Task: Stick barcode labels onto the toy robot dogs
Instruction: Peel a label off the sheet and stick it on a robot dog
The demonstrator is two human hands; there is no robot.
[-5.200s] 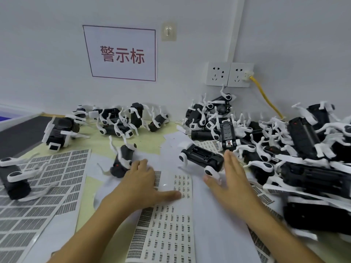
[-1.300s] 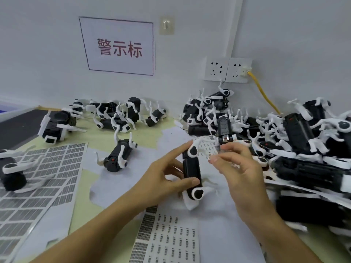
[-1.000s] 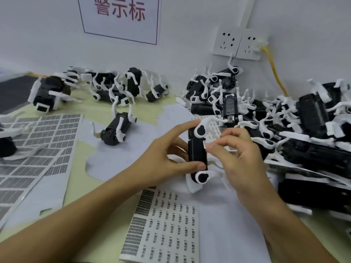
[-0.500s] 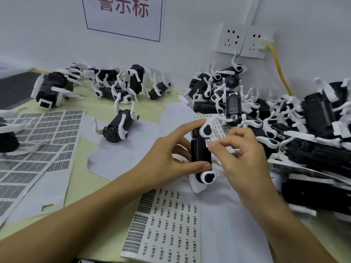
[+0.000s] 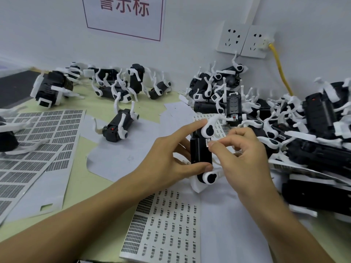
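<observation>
Toy robot dog (image 5: 201, 151) is gripped upright above the counter (image 5: 98, 109) by the left hand (image 5: 171, 158), index finger on the upper white leg, thumb closed against the lower body. A small barcode label (image 5: 208, 140) is pinched and pressed to the dog's right flank by the right hand (image 5: 245, 158), fingers curled. A label sheet (image 5: 167, 224) lies below the hands. A pile of dogs (image 5: 284, 133) is stacked at right; one single dog (image 5: 118, 128) lies at left centre.
</observation>
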